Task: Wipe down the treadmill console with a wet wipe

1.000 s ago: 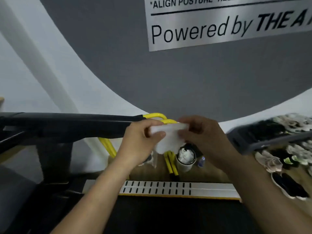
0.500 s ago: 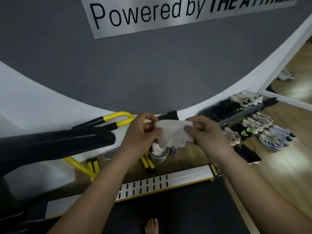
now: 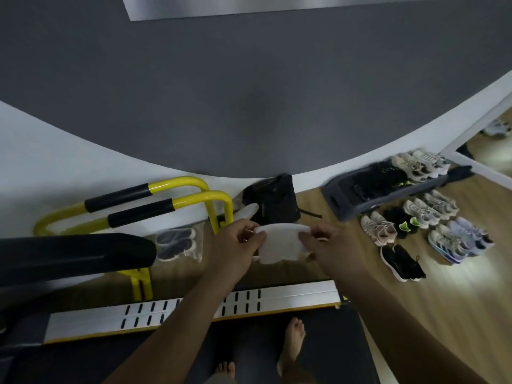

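Note:
A white wet wipe [image 3: 279,246] is stretched in the air between both hands, over the front end of the treadmill. My left hand [image 3: 235,242] pinches its left edge and my right hand [image 3: 329,245] pinches its right edge. The black treadmill console [image 3: 74,256] reaches in from the left edge, to the left of both hands and apart from them. The treadmill's white vented front cover [image 3: 291,296] and dark belt [image 3: 327,345] lie below, with my bare feet [image 3: 293,342] on the belt.
Yellow and black bars [image 3: 155,203] stand against the wall behind the console. A black bag [image 3: 271,200] sits on the wooden floor past the wipe. Bagged shoes [image 3: 174,242] lie at the left. Several sneakers [image 3: 432,225] and a dark step platform [image 3: 368,189] fill the right.
The view has tilted downward, so the wall sign has left the top and my feet show. Both hands have pulled the wipe wider apart. The console stays at the left.

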The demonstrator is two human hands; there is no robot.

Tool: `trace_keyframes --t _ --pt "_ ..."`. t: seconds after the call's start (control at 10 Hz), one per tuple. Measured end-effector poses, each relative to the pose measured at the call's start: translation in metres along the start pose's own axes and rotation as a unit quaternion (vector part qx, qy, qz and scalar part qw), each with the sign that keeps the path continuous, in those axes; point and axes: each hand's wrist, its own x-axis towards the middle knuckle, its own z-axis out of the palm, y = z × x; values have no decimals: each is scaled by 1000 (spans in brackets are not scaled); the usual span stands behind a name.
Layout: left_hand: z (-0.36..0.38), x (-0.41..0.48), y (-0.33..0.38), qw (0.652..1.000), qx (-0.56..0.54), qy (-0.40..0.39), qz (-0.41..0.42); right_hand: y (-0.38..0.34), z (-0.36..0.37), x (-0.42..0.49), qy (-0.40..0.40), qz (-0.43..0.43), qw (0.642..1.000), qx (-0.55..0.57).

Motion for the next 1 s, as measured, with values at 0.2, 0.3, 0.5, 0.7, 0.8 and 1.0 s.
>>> trace_keyframes --t 0.2,0.3,0.5,0.7,0.8,1.0 --pt "64 43 -19 995 -11 54 -81 50 -19 77 -19 26 999 9" --pt "81 53 -28 991 -24 64 -113 65 -17 94 -44 54 997 17" --pt "116 98 -55 982 -36 83 -164 106 2 154 -101 92 990 15" --pt "123 156 -92 975 -63 79 -196 132 38 208 -95 114 989 5" --pt "129 206 -133 960 -119 74 -241 158 73 250 -87 124 988 -8" --pt "138 281 -224 925 -187 -13 -331 218 143 335 -180 170 968 -44"
